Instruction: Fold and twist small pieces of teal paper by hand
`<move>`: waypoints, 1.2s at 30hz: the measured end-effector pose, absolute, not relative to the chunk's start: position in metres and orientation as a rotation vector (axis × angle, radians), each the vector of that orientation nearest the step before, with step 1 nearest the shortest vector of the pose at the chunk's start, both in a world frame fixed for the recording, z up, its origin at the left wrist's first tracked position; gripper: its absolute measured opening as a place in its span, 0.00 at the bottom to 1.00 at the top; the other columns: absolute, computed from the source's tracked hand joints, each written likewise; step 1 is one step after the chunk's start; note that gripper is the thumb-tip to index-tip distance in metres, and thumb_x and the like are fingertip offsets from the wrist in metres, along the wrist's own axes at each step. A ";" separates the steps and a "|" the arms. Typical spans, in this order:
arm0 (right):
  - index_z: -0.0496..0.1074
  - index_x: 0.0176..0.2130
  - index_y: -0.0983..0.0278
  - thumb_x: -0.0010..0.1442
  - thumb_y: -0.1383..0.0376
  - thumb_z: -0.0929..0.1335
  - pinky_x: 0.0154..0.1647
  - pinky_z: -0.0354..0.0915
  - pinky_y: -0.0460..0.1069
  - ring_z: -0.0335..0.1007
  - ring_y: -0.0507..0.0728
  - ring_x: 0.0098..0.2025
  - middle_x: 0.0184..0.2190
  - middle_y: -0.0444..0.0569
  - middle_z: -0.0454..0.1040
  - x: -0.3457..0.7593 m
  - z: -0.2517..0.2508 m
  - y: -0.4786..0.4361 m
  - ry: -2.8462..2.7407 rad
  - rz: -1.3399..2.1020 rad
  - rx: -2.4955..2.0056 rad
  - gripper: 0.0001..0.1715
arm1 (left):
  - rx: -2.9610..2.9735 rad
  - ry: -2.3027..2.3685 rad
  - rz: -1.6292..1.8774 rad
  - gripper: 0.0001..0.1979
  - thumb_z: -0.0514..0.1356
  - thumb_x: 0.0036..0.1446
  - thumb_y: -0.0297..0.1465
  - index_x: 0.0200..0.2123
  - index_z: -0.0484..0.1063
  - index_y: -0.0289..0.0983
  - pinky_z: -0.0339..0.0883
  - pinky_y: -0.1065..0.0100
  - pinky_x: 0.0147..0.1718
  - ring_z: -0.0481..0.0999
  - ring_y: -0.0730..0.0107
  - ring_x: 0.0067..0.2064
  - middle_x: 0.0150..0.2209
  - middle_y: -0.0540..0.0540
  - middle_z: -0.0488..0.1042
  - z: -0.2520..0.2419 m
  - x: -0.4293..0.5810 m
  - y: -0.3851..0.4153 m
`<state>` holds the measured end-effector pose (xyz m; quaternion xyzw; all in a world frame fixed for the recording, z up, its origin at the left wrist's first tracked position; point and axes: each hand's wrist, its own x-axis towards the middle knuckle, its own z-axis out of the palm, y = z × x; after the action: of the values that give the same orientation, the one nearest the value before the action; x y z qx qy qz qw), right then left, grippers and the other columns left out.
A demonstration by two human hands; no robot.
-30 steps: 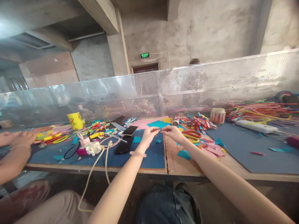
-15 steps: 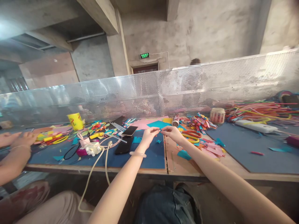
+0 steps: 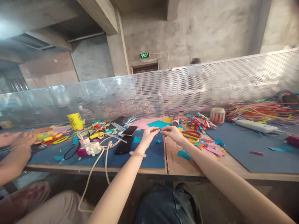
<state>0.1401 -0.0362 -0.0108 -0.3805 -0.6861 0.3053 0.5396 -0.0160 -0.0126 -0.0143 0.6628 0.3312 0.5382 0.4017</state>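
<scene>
Left hand: thumb and fingers of the left hand (image 3: 149,136) pinch a small blue piece (image 3: 160,129), raised over the bench (image 3: 176,163).
Right hand: fingertips of the right hand (image 3: 174,133) meet the left's and seem to pinch the same piece; its shape is too small to tell.
Step in hand: shaping or adjusting the piece, I judge.
Next move: calls for a light, steady pinch on both sides, lest it crease or slip.
Under the hands: a blue scrap (image 3: 158,141) on the left mat (image 3: 149,160), by the seam.
Left of them: two phones (image 3: 123,145), overlapping.
Beyond: a blue sheet (image 3: 155,124) and a tilted can (image 3: 176,120).
Right: pink scraps (image 3: 213,149), a jar (image 3: 217,116), a power strip (image 3: 256,126).
Far left: a co-worker's hands (image 3: 24,139).
Room: a perforated screen (image 3: 140,93), concrete wall (image 3: 149,31), lit exit sign (image 3: 144,55).
</scene>
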 end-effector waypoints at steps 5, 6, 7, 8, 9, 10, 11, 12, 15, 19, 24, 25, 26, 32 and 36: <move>0.73 0.30 0.67 0.44 0.53 0.68 0.28 0.59 0.48 0.62 0.50 0.24 0.23 0.46 0.70 0.141 -0.010 -0.037 -1.664 0.652 -0.918 0.20 | 1.650 0.837 1.350 0.15 0.62 0.42 0.34 0.35 0.73 0.33 0.64 0.70 0.29 0.69 0.73 0.29 0.33 0.43 0.74 -0.016 -0.017 -0.010; 0.74 0.29 0.67 0.44 0.53 0.68 0.28 0.60 0.48 0.62 0.50 0.24 0.23 0.46 0.70 0.142 -0.010 -0.037 -1.668 0.643 -0.916 0.19 | 1.643 0.841 1.347 0.15 0.62 0.42 0.34 0.35 0.73 0.33 0.64 0.70 0.30 0.70 0.73 0.29 0.34 0.43 0.74 -0.017 -0.017 -0.010; 0.74 0.29 0.67 0.44 0.53 0.68 0.28 0.60 0.48 0.62 0.50 0.24 0.23 0.46 0.70 0.142 -0.010 -0.037 -1.671 0.637 -0.913 0.19 | 1.636 0.843 1.343 0.15 0.62 0.42 0.34 0.35 0.73 0.33 0.64 0.70 0.30 0.70 0.73 0.30 0.34 0.43 0.74 -0.017 -0.017 -0.010; 0.74 0.29 0.66 0.45 0.53 0.68 0.29 0.60 0.48 0.62 0.50 0.25 0.24 0.46 0.70 0.142 -0.009 -0.037 -1.672 0.633 -0.909 0.19 | 1.630 0.845 1.339 0.15 0.62 0.42 0.34 0.35 0.73 0.33 0.64 0.70 0.30 0.70 0.73 0.30 0.34 0.43 0.74 -0.017 -0.017 -0.009; 0.74 0.29 0.66 0.45 0.54 0.68 0.29 0.60 0.48 0.62 0.50 0.25 0.24 0.46 0.70 0.142 -0.009 -0.037 -1.670 0.632 -0.906 0.18 | 1.624 0.845 1.336 0.15 0.62 0.42 0.34 0.35 0.73 0.33 0.64 0.71 0.30 0.70 0.73 0.30 0.35 0.43 0.74 -0.017 -0.018 -0.009; 0.74 0.29 0.66 0.45 0.54 0.68 0.29 0.60 0.48 0.62 0.50 0.25 0.24 0.46 0.70 0.142 -0.009 -0.037 -1.669 0.631 -0.901 0.18 | 1.617 0.844 1.334 0.15 0.63 0.42 0.34 0.35 0.73 0.33 0.64 0.71 0.30 0.69 0.73 0.30 0.35 0.43 0.74 -0.017 -0.018 -0.009; 0.74 0.28 0.66 0.45 0.54 0.68 0.30 0.60 0.48 0.62 0.50 0.25 0.25 0.47 0.70 0.142 -0.009 -0.036 -1.670 0.635 -0.894 0.18 | 1.611 0.842 1.334 0.15 0.63 0.42 0.34 0.35 0.73 0.33 0.64 0.71 0.30 0.69 0.74 0.29 0.34 0.43 0.74 -0.017 -0.018 -0.009; 0.74 0.29 0.66 0.45 0.55 0.68 0.30 0.61 0.48 0.62 0.50 0.26 0.25 0.47 0.70 0.142 -0.010 -0.035 -1.671 0.645 -0.886 0.17 | 1.604 0.838 1.334 0.15 0.63 0.42 0.34 0.35 0.73 0.33 0.63 0.71 0.29 0.69 0.74 0.29 0.34 0.43 0.74 -0.017 -0.018 -0.008; 0.73 0.31 0.66 0.43 0.55 0.70 0.30 0.62 0.48 0.63 0.51 0.26 0.25 0.46 0.70 0.142 -0.012 -0.033 -1.663 0.712 -0.860 0.18 | 1.587 0.827 1.325 0.15 0.63 0.42 0.35 0.35 0.73 0.33 0.63 0.72 0.29 0.68 0.75 0.28 0.33 0.44 0.73 -0.016 -0.018 -0.008; 0.72 0.32 0.67 0.40 0.56 0.71 0.30 0.62 0.48 0.64 0.50 0.26 0.23 0.45 0.70 0.141 -0.015 -0.031 -1.590 0.859 -0.843 0.20 | 1.578 0.819 1.316 0.15 0.63 0.42 0.34 0.35 0.72 0.33 0.63 0.72 0.30 0.69 0.74 0.30 0.34 0.44 0.73 -0.015 -0.017 -0.010; 0.71 0.30 0.66 0.39 0.59 0.72 0.30 0.60 0.46 0.65 0.49 0.27 0.24 0.44 0.69 0.142 -0.015 -0.032 -1.471 1.001 -0.862 0.18 | 1.470 0.770 1.278 0.16 0.64 0.40 0.29 0.36 0.70 0.32 0.63 0.72 0.31 0.70 0.75 0.32 0.34 0.45 0.72 -0.013 -0.015 -0.015; 0.71 0.30 0.66 0.39 0.59 0.72 0.30 0.60 0.46 0.65 0.49 0.27 0.24 0.43 0.69 0.142 -0.015 -0.032 -1.454 1.019 -0.860 0.18 | 1.450 0.752 1.271 0.16 0.65 0.40 0.29 0.36 0.69 0.32 0.64 0.71 0.32 0.70 0.75 0.32 0.34 0.45 0.71 -0.012 -0.014 -0.016; 0.70 0.30 0.66 0.39 0.59 0.72 0.30 0.60 0.46 0.65 0.49 0.27 0.25 0.43 0.69 0.143 -0.015 -0.032 -1.436 1.035 -0.853 0.17 | 1.435 0.733 1.266 0.16 0.65 0.40 0.28 0.36 0.69 0.32 0.64 0.70 0.33 0.70 0.74 0.33 0.34 0.45 0.71 -0.012 -0.014 -0.017; 0.70 0.29 0.66 0.38 0.60 0.72 0.31 0.59 0.46 0.65 0.49 0.27 0.24 0.43 0.69 0.143 -0.017 -0.029 -1.389 1.095 -0.822 0.16 | 1.454 0.697 1.213 0.16 0.65 0.40 0.29 0.34 0.68 0.32 0.65 0.69 0.32 0.71 0.74 0.31 0.32 0.45 0.71 -0.013 -0.014 -0.017; 0.70 0.29 0.66 0.39 0.61 0.72 0.31 0.60 0.46 0.64 0.49 0.27 0.23 0.42 0.69 0.142 -0.017 -0.029 -1.406 1.113 -0.800 0.16 | 1.458 0.724 1.223 0.16 0.65 0.40 0.29 0.34 0.68 0.32 0.64 0.70 0.31 0.70 0.74 0.31 0.31 0.46 0.71 -0.013 -0.014 -0.016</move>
<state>0.1425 -0.0290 -0.0171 -0.3389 -0.5953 0.4714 0.5555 -0.0138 -0.0163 -0.0134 0.6095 0.3028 0.5113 0.5249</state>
